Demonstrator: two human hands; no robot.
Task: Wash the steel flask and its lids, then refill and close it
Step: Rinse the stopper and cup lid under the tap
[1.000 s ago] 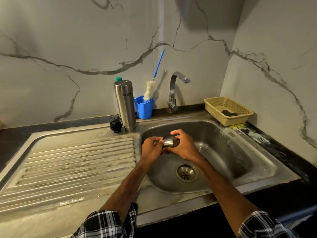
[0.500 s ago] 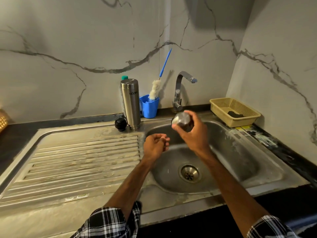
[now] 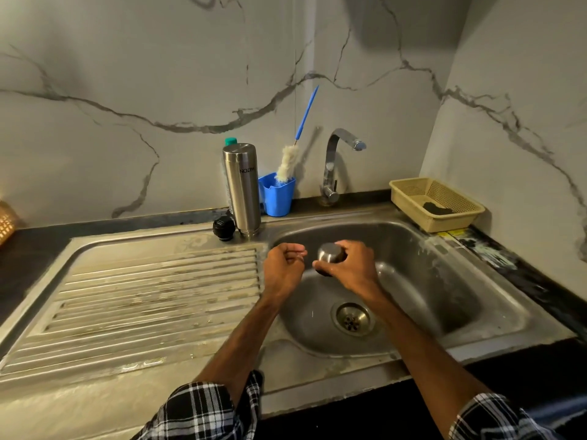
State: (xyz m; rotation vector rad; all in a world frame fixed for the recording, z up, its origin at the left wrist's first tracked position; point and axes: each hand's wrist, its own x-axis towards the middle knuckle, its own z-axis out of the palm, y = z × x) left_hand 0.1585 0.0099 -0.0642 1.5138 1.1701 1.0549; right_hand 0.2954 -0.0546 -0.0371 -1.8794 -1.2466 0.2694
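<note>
Head view showed me the right hand point(image 3: 351, 269) grasping the steel lid point(image 3: 329, 251) over the sink point(image 3: 438, 281); the left hand point(image 3: 282, 268) had its fingers clenched on nothing.

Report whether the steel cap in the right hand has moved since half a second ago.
Yes. The steel cap in the right hand has come down and away from the tap, closer to the drain.
</note>
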